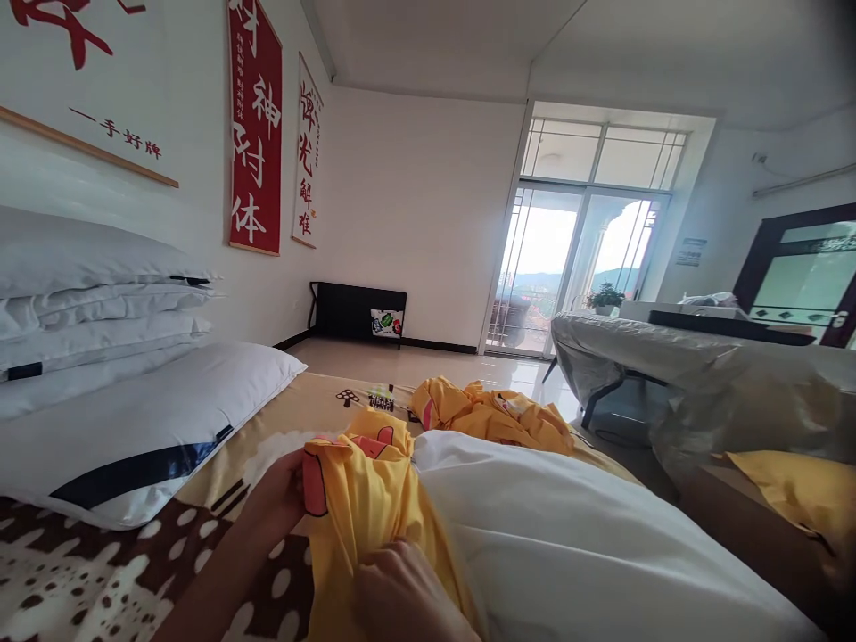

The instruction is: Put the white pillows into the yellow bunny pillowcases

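Yellow cloth (384, 499): bunched between both hands toward the near edge of the bed (281, 575); printed with pink shapes, folds running downward.
Left hand (294, 481): gripping the cloth at its upper left, as far as I can judge remotely; fingertips hidden behind the fabric.
Right hand (401, 584): fingers curled into the lower folds, knuckles uppermost; I read this as gripping cloth, tips out of sight.
White pillow (555, 526): lies along the bed's right side, its left end against the yellow cloth. I cannot tell whether that end is inside the cloth.
Slip hazard: should the hidden left fingertips hold only a thin fold, a hard pull could free the cloth.
Edge hazard: a sideways push could send the pillow over the bed's right edge, since nothing visible braces it there.
Twist hazard: bunched folds could trap a corner if the two hands draw unevenly.
Brown box (722, 513): beyond the right edge, apparently cardboard; another yellow piece (795, 481) covers its top, so contents below are hidden.
Spare yellow bundle (495, 415): crumpled at the far edge, contents not visible.
Pillow stack (100, 294): at the left edge, well apart from both hands.
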Available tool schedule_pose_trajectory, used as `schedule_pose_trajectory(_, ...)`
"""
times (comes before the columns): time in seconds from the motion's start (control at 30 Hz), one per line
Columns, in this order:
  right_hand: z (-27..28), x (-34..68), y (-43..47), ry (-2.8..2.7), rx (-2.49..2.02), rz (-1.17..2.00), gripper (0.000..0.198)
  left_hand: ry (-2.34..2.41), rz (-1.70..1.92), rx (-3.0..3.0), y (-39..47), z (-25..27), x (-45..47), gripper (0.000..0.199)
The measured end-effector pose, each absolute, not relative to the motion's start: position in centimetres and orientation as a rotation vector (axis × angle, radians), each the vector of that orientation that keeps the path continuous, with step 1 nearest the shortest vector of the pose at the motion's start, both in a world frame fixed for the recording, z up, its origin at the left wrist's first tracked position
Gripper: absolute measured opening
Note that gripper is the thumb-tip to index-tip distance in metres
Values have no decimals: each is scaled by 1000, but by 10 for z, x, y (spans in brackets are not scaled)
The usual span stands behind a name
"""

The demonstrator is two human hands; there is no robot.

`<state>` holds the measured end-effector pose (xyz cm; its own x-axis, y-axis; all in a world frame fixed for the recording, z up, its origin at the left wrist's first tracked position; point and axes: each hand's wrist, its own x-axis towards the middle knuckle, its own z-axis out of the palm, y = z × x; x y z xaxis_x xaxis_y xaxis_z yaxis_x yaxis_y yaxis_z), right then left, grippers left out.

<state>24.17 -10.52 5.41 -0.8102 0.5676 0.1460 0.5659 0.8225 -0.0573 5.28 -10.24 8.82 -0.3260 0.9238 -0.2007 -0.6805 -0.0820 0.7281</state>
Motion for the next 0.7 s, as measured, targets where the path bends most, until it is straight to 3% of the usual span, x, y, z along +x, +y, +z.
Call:
schedule_pose_trajectory(0.07, 59, 247, -106, -2770, -893, 210, 10, 883, 1613, 580, -109, 91, 57, 7)
schedule_pose_trajectory(0.27, 85, 264, -101, -1980, -865, 827, 30, 966, 1361, 1009, -136, 94, 85, 27)
schedule_pose_trajectory(0.4, 87, 253, -99, -1824, -762, 1226, 18, 1063, 1348, 1158, -142, 90, 107, 29)
schedule_pose_trajectory(0.7, 78, 258, -94, -1849, -616, 1371, 11, 1402, 1426, 1492, -141, 76, 121, 49)
